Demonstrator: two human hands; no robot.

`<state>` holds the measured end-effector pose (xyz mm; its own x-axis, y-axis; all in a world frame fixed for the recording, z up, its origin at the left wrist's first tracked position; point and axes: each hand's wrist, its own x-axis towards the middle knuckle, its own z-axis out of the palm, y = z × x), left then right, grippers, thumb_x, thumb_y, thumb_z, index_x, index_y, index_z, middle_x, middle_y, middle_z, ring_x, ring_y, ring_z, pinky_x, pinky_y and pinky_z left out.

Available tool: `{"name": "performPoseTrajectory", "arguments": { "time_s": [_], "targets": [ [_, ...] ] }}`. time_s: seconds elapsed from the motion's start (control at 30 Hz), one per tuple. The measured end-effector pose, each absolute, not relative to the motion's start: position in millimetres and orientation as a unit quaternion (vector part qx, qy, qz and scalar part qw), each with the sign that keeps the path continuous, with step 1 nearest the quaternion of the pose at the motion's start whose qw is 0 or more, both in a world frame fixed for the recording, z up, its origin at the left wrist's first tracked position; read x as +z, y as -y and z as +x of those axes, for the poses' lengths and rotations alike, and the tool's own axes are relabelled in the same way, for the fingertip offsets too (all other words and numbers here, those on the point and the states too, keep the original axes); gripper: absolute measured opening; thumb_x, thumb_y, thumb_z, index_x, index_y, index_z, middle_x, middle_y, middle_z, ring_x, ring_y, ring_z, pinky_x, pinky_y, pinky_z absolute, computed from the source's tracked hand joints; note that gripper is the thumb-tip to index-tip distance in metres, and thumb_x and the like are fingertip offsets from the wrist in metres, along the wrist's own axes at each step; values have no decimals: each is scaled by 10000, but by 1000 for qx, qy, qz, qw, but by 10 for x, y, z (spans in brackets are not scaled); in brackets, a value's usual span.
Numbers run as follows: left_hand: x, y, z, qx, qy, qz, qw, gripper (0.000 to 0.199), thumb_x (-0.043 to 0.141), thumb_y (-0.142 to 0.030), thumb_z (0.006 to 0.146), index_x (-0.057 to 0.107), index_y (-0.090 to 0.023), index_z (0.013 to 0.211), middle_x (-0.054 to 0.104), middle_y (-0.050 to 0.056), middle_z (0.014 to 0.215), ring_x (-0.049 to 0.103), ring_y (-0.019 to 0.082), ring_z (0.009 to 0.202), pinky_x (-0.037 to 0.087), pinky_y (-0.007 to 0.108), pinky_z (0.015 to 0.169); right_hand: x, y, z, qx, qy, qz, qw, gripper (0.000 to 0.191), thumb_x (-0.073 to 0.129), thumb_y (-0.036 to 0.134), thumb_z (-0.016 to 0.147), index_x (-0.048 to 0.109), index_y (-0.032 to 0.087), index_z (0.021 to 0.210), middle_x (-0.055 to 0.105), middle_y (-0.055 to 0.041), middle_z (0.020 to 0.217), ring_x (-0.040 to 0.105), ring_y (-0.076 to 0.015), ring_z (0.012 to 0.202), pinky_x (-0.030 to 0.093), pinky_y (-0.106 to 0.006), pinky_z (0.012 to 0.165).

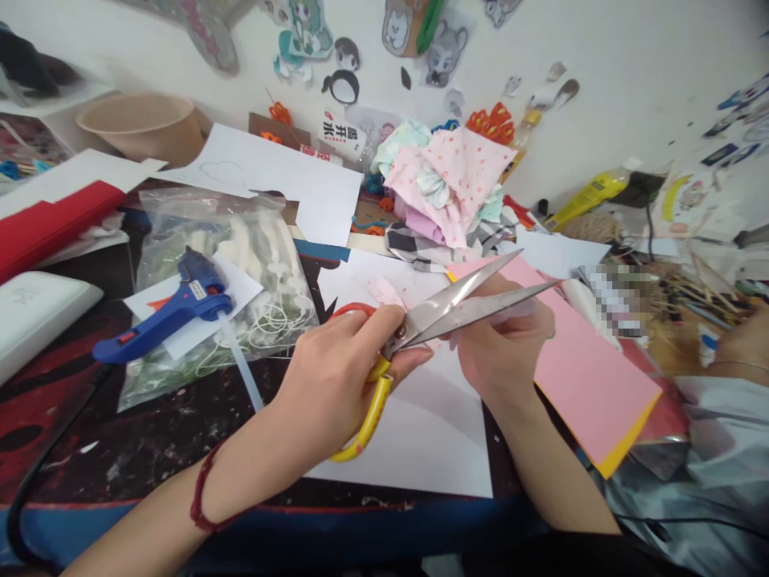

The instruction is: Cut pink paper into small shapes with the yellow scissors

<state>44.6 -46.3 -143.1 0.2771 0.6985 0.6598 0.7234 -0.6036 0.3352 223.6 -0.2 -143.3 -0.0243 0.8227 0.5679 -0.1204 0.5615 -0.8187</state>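
Observation:
My left hand point(328, 365), with a dark red cord round its wrist, is closed around the scissors point(408, 330) near their pivot. One handle loop is yellow, the other red-orange. The blades are spread apart and point up to the right. Behind the blades is my right hand point(501, 353), fingers curled around something pale that the blades partly hide. Under both hands lies a white paper sheet point(432, 441). A small pale pink scrap point(384, 290) rests on it, just above my left hand.
At left, a blue glue gun point(174, 308) lies on a clear plastic bag point(270, 220). Pink card point(592, 377) lies to the right. Patterned fabric scraps point(456, 180) are heaped at the back, near a beige bowl point(141, 128). Another person's arm point(745, 344) shows at far right.

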Motion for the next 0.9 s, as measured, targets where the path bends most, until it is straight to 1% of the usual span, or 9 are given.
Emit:
{"name": "performPoseTrajectory", "arguments": {
  "time_s": [0.17,0.3,0.43,0.5,0.6,0.63,0.7,0.8,0.9],
  "targets": [
    [-1427,461,449,-405,442,-801,16,322,479,-404,1078,600,-145,929,427,-52,631,403,101,510,309,212,509,-1427,8,2237,377,608,-297,632,109,787,202,824,733,242,738,644,36,585,591,-104,498,497,-255,440],
    [-1434,459,445,-405,440,-801,17,304,491,-394,1074,600,-144,939,416,-57,629,404,97,502,310,211,503,-1430,14,2241,379,603,-310,630,121,802,228,814,735,245,715,662,25,610,594,-109,503,498,-265,431],
    [-1408,464,431,-399,442,-803,20,303,494,-397,1073,602,-148,938,394,-67,609,393,94,482,296,213,484,-1435,-13,2264,368,608,-305,634,97,808,203,801,752,246,734,684,26,638,591,-107,509,487,-264,432],
    [-1384,463,408,-395,440,-806,21,316,490,-403,1073,602,-153,917,410,-62,608,394,92,483,301,212,481,-1428,-37,2287,354,620,-298,633,121,817,197,786,746,236,696,678,21,626,594,-114,519,489,-273,447],
    [-1358,443,349,-395,445,-804,13,318,538,-418,1051,593,-169,862,410,-72,577,355,80,461,284,207,460,-1408,-59,2324,349,630,-298,627,150,826,246,797,747,222,672,657,18,587,586,-114,506,465,-269,434],
    [-1354,432,328,-403,453,-796,1,316,564,-426,1038,590,-175,847,411,-77,559,347,75,450,276,207,451,-1400,-59,2334,356,625,-307,623,142,830,268,803,756,219,692,660,18,585,577,-109,489,445,-260,412],
    [-1350,404,295,-428,477,-767,-47,310,596,-442,1014,596,-186,840,457,-78,532,378,70,431,285,207,441,-1385,-51,2343,379,610,-328,614,132,844,292,801,768,213,727,681,14,603,559,-96,449,401,-241,359],
    [-1326,368,288,-478,493,-706,-173,264,626,-441,988,636,-200,879,603,-57,562,492,76,436,371,207,451,-1371,-35,2332,414,603,-336,593,153,856,295,793,764,200,716,696,8,623,549,-85,417,384,-226,321],
    [-1276,353,327,-516,467,-656,-293,190,735,-380,916,651,-211,940,710,-35,643,615,97,517,452,200,482,-1372,-35,2306,442,604,-333,573,187,831,301,824,753,191,695,638,25,552,536,-79,398,387,-216,326]
  ]
}}
